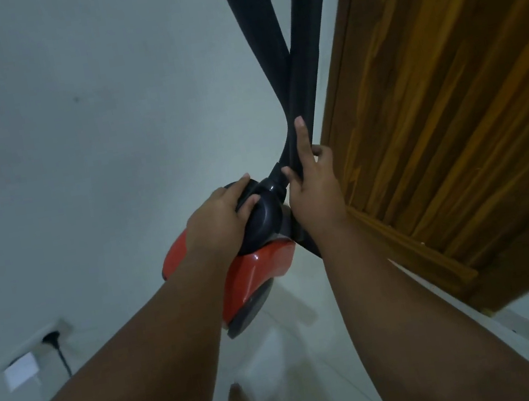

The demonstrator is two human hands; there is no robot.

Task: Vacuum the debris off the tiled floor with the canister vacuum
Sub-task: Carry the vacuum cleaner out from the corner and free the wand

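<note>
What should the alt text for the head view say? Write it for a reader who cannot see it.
A person's left hand grips the dark top of a red canister vacuum while the right hand holds its black hose near the body. The hose crosses itself upward beside a wooden door.

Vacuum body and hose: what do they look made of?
The vacuum body seems hard plastic, glossy red: a bright highlight sits on its curved shell. The hose looks matte black, probably flexible plastic or rubber since it bends; ribbing too blurred to tell.
</note>
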